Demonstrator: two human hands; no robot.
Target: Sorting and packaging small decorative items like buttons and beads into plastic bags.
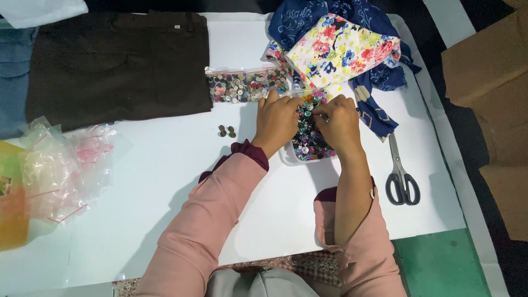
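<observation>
Head view looks straight down on a white worktop (165, 181). Both hands are in a clear tub (287, 155) full of mixed buttons (308, 140), about mid-worktop. Left hand (276, 120) has fingers curled down into the pile, right hand (338, 122) is doing the same from the other side. Can't tell if either grip actually has a button pinched, fingertips are buried. Just behind the tub sits a bag of buttons (245, 85), with dark trousers (118, 63) to the left and floral cloth (335, 49) behind. Three loose buttons (226, 131) lie left of the hands, scissors (400, 173) to the right, empty bags (66, 165) far left.
</observation>
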